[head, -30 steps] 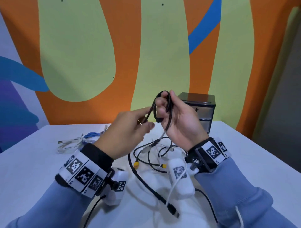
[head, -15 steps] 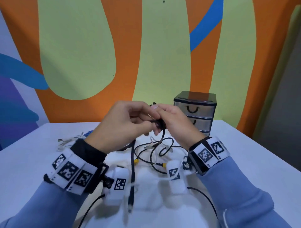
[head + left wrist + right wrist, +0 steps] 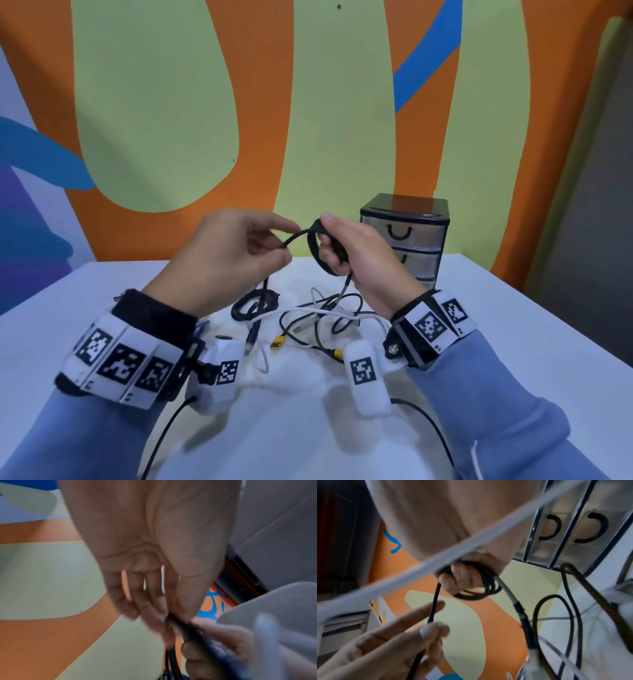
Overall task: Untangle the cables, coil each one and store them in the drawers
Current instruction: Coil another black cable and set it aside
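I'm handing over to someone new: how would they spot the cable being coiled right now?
Start at the small black-framed drawer unit on the white table. Just left of it, the raised hands hold a thin black cable. Unlike the tangle lying below, it is off the table, looped around the right hand's fingers.

Bright, even light fills the head view, with soft shadows on the white table (image 3: 513,342) below the wrists and mild glare near its middle. Straight lines bow toward the frame edges. In the left wrist view the left hand (image 3: 145,540) is dim and motion-blurred at its fingertips. The right wrist view is sharper, though a near white cord (image 3: 436,561) is smeared out of focus.
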Demonstrator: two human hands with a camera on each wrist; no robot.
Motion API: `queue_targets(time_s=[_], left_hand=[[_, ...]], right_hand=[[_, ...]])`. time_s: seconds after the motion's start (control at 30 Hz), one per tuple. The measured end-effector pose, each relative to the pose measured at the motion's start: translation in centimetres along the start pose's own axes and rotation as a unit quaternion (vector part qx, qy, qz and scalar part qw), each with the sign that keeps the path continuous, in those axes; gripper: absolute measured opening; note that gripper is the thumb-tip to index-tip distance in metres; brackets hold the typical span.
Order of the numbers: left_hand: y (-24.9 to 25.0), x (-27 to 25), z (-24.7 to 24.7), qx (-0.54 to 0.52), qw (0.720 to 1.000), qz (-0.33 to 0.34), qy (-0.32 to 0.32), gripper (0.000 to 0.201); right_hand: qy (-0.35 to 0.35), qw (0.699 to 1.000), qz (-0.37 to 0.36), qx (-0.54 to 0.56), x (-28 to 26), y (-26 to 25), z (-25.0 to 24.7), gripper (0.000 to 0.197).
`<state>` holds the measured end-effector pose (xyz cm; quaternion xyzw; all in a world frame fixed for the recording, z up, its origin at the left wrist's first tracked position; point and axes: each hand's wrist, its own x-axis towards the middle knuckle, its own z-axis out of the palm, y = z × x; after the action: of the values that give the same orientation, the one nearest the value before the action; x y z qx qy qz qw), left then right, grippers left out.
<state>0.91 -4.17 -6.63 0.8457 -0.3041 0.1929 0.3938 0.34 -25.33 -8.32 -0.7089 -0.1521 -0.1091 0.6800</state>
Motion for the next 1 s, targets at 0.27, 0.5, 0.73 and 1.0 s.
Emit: queue_targets(time_s=[0.27, 0.5, 0.73, 1.0], left_hand=[[-1.2, 0.7, 1.6, 0.085, 0.986, 0.005, 0.141, 0.008], [0.2, 0.3, 1.4, -0.1, 0.983, -0.035, 0.148, 0.011], [0.7, -0.1, 2.1, -0.088, 0.994, -0.053, -0.04, 0.011], [0.4, -0.4, 2.1, -0.015, 0.995, -0.034, -0.089, 0.012]], right_hand=[[-0.052, 0.991, 0.024, 0.124, -0.3, -0.5, -0.4, 0.038], [-0.004, 1.0, 0.0, 0.026, -0.3, -0.7, 0.7, 0.039], [0.02, 0.988, -0.009, 0.151, 0.0, -0.6, -0.6, 0.038], [-0.013, 0.985, 0.008, 0.17, -0.1, -0.8, -0.7, 0.04]])
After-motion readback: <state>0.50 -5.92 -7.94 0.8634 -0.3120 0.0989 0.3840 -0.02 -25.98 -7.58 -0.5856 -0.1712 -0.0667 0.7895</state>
